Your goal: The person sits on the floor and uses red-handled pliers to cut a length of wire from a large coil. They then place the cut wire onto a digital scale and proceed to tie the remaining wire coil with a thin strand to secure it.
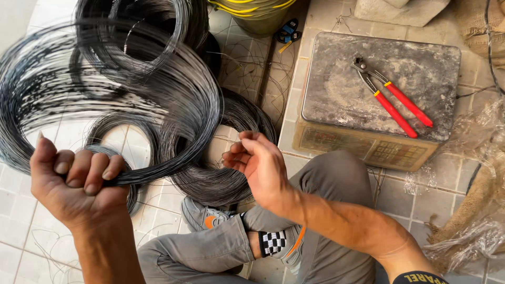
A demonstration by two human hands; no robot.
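Note:
My left hand (pixel 73 181) is raised at the lower left, fist closed around a big coil of thin dark wire (pixel 173 89) that loops up and blurs across the upper left. My right hand (pixel 258 160) hovers in the middle, fingers curled and close to the coil's lower strands; whether it pinches a strand I cannot tell. More dark wire coils (pixel 221 179) lie on the tiled floor beneath, beside my bent leg in grey trousers (pixel 326 179).
A weighing scale with a worn metal platform (pixel 410 68) stands at the right, red-handled pincers (pixel 392 97) lying on it. A container wrapped with yellow wire (pixel 252 10) sits at the top, small blue cutters (pixel 288 32) beside it. Crumpled clear plastic (pixel 468 236) and burlap lie at the far right.

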